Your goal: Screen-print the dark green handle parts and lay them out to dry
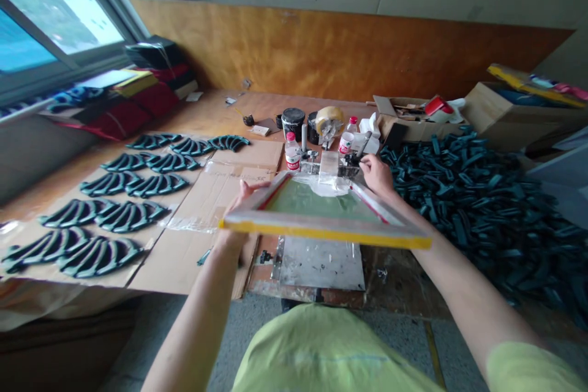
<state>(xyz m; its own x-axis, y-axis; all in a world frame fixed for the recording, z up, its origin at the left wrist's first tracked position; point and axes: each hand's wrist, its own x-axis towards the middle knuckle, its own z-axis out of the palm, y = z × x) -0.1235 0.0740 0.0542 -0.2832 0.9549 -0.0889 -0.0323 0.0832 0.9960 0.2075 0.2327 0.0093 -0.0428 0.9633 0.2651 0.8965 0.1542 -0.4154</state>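
Observation:
A screen-printing frame (pixel 321 223) with a greenish mesh and a yellow front edge is tilted up in front of me. My left hand (pixel 245 197) holds its left side, the fingers partly hidden by the rail. At the frame's far end is a metal hinge clamp (pixel 312 165) with black knobs. Beyond the frame's right rail, my right hand (pixel 376 173) has its fingers closed on a black knob (pixel 353 159). Below the frame lies a scuffed metal base plate (pixel 321 266). White film or paste covers the far part of the mesh.
Dark green curved, slotted pieces (pixel 133 211) lie in rows on cardboard (pixel 184 257) at left. A large heap of dark green parts (pixel 459 196) fills the right. Red-capped bottles (pixel 292 153), a black tub (pixel 293 119) and cardboard boxes (pixel 489 116) stand behind.

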